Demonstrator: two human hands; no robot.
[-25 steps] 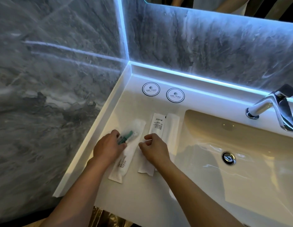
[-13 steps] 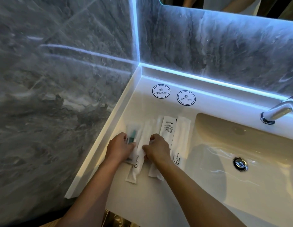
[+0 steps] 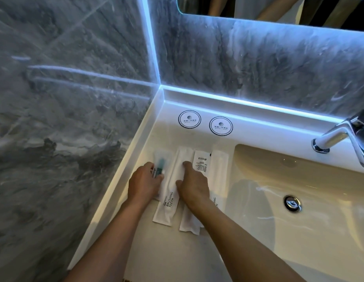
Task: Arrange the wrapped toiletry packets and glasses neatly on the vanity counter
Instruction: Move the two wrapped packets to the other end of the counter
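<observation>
Grey marble walls (image 3: 75, 119) with blue edge lighting enclose a white tabletop (image 3: 156, 251); the cream oval basin (image 3: 299, 200) lies right of the hands. Four long white wrapped packets (image 3: 168, 196) lie side by side under them, straighter and more parallel than a second ago. Left hand (image 3: 144, 185) presses flat on the clear toothbrush packet (image 3: 159, 163); right hand (image 3: 194, 185) rests spread, fingers on the middle packets.

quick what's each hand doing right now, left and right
Left hand: open, fingers resting on the clear toothbrush packet, not gripping.
Right hand: open, flat on the white packets, pressing, not holding.
</observation>
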